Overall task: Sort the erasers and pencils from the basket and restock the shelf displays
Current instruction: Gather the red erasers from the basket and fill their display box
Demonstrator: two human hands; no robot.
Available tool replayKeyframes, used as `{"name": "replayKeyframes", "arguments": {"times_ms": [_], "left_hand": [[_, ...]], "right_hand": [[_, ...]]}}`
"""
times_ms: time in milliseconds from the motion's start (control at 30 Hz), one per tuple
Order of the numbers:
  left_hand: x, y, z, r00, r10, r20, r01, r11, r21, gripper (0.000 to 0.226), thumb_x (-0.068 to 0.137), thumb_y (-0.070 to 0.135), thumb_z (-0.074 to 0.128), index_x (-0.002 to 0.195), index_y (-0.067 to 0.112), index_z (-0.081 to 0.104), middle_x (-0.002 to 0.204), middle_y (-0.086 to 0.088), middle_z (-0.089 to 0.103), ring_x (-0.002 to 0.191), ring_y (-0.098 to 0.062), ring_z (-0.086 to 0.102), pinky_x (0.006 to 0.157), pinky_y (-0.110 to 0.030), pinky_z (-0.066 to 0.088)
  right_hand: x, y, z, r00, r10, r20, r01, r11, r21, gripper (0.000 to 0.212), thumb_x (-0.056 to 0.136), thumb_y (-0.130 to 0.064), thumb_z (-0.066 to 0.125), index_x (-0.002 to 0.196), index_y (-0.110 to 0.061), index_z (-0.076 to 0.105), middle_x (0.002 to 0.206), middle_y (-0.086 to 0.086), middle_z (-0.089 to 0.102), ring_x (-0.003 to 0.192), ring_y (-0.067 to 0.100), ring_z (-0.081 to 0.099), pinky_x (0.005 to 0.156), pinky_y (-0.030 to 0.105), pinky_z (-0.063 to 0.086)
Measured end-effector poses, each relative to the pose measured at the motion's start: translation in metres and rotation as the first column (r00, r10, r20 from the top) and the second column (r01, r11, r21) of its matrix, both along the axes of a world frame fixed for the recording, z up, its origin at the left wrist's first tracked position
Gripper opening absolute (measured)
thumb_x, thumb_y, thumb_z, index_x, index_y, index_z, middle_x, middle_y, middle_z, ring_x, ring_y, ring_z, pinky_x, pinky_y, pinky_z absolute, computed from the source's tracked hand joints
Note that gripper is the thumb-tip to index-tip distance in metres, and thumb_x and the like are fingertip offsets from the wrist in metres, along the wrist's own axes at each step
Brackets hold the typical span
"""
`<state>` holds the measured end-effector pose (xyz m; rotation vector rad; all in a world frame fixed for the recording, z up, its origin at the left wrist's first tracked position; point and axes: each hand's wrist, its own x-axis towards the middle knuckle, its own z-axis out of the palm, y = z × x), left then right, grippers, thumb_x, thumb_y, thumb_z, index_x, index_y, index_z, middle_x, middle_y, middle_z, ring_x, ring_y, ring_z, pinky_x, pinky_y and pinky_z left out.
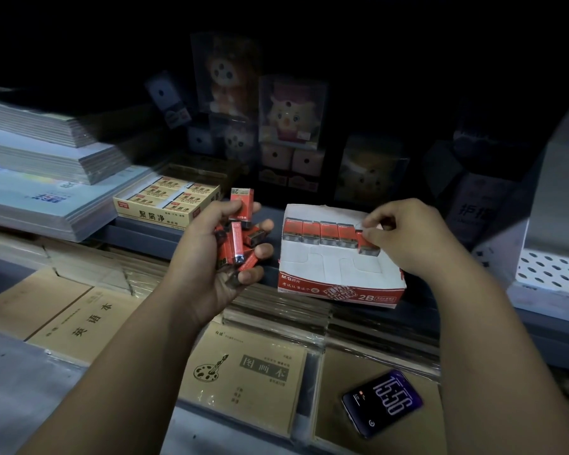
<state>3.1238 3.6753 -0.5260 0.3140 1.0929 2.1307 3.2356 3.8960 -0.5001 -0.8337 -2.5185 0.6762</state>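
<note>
over the shelf (145, 232), left fingers (264, 249) clutch loose erasers (237, 241); right fingers (375, 238) pinch one eraser (366, 247) in the box (339, 290).

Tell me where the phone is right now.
In the head view, the phone lies screen up at lower right on a wrapped brown pad, right of the drawing book and nearer than the red box.

Display box (339, 292) reads "2B"; phone (382, 402) shows "15:56".
</note>
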Motion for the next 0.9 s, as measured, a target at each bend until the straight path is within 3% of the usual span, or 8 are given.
{"name": "replayKeyframes", "arguments": {"times_ms": [233, 433, 533, 633, 767, 900], "left_hand": [[-0.001, 0.001, -0.001, 1.000, -0.003, -0.004, 0.003, 1.000, -0.001, 0.024, 0.098, 0.034, 0.053, 0.108, 0.014, 0.063, 0.089, -0.009, 0.066, 0.059, -0.016, 0.052, 0.035, -0.018, 0.034], [0.000, 0.001, 0.000, 1.000, -0.006, 0.000, 0.006, 1.000, 0.002, 0.023, 0.098, 0.034, 0.054, 0.107, 0.014, 0.063, 0.088, -0.008, 0.065, 0.059, -0.016, 0.051, 0.036, -0.017, 0.033], [-0.001, 0.000, -0.001, 1.000, -0.010, 0.002, 0.010, 1.000, 0.002, 0.024, 0.097, 0.033, 0.054, 0.110, 0.014, 0.062, 0.089, -0.008, 0.065, 0.059, -0.016, 0.051, 0.036, -0.017, 0.032], [-0.002, 0.000, -0.001, 1.000, -0.010, -0.002, 0.010, 1.000, -0.005, 0.024, 0.097, 0.031, 0.053, 0.113, 0.015, 0.062, 0.090, -0.009, 0.066, 0.060, -0.016, 0.051, 0.036, -0.018, 0.033], [-0.003, 0.000, -0.002, 1.000, -0.017, -0.015, 0.017, 1.000, -0.006, 0.024, 0.098, 0.030, 0.052, 0.114, 0.015, 0.062, 0.089, -0.009, 0.066, 0.059, -0.016, 0.052, 0.035, -0.019, 0.034], [-0.003, 0.000, -0.002, 0.999, -0.016, -0.030, 0.016, 1.000, -0.017, 0.025, 0.098, 0.031, 0.053, 0.114, 0.014, 0.063, 0.089, -0.008, 0.066, 0.058, -0.016, 0.052, 0.035, -0.019, 0.034]], "right_hand": [[0.008, 0.000, 0.015, 0.977, 0.082, 0.197, -0.071, 0.996, -0.060, 0.025, 0.077, -0.012, 0.083, 0.097, -0.019, 0.069, 0.097, 0.000, 0.064, 0.080, 0.013, 0.061, 0.055, 0.022, 0.042], [0.005, -0.004, 0.007, 0.997, 0.029, 0.074, -0.029, 1.000, 0.000, 0.014, 0.079, -0.008, 0.081, 0.076, -0.017, 0.070, 0.084, 0.002, 0.067, 0.069, 0.013, 0.063, 0.050, 0.020, 0.042], [0.004, -0.005, 0.007, 0.998, 0.018, 0.054, -0.018, 1.000, -0.002, 0.015, 0.079, -0.007, 0.081, 0.073, -0.016, 0.071, 0.083, 0.003, 0.069, 0.070, 0.017, 0.067, 0.052, 0.026, 0.052], [0.003, -0.006, 0.007, 0.998, 0.012, 0.054, -0.013, 1.000, 0.009, 0.015, 0.078, -0.008, 0.081, 0.072, -0.017, 0.071, 0.079, 0.000, 0.068, 0.067, 0.016, 0.066, 0.051, 0.024, 0.049], [0.001, -0.006, 0.006, 0.998, 0.025, 0.052, -0.026, 1.000, 0.003, 0.012, 0.079, -0.011, 0.082, 0.081, -0.018, 0.073, 0.077, -0.005, 0.060, 0.065, 0.009, 0.057, 0.052, 0.021, 0.040], [-0.011, -0.016, 0.004, 0.996, 0.052, -0.068, -0.041, 0.987, 0.153, 0.014, 0.082, -0.018, 0.075, 0.090, -0.028, 0.071, 0.095, -0.003, 0.062, 0.081, 0.010, 0.058, 0.062, 0.022, 0.043]]}}
